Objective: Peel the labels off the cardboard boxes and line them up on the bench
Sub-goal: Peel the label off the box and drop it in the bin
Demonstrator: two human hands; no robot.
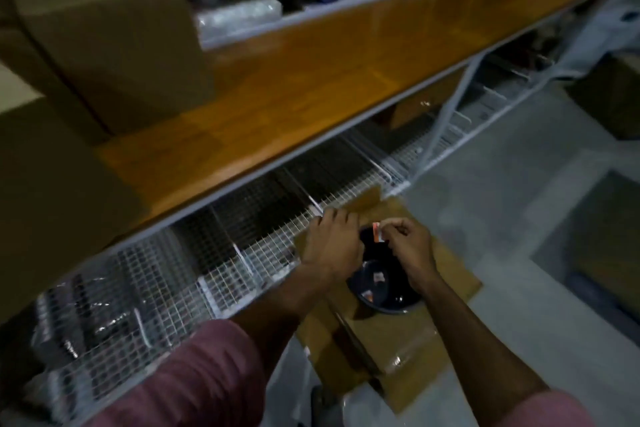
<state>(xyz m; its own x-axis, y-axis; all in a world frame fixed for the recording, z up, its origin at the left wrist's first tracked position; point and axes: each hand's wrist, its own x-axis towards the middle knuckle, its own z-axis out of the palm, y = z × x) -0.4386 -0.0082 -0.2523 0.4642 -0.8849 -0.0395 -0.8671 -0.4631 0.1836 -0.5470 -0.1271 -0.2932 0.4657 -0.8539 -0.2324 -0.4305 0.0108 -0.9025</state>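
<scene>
A brown cardboard box [398, 354] stands open on the floor in front of me, flaps spread. Inside it lies a dark round bowl [381, 291] with small label scraps [378, 277] in it. My right hand [410, 251] pinches a small white and red label [376, 231] above the bowl. My left hand [332, 243] rests on the box's far left flap, fingers curled over its edge. The wooden bench top [311, 87] runs diagonally above. The frame is dim and blurred.
Large cardboard boxes [100, 45] sit on the bench's left end. White wire baskets [207, 253] hang below the bench, some holding packaged items. More boxes [595, 246] stand on the grey floor to the right. Shelving with clutter rises behind the bench.
</scene>
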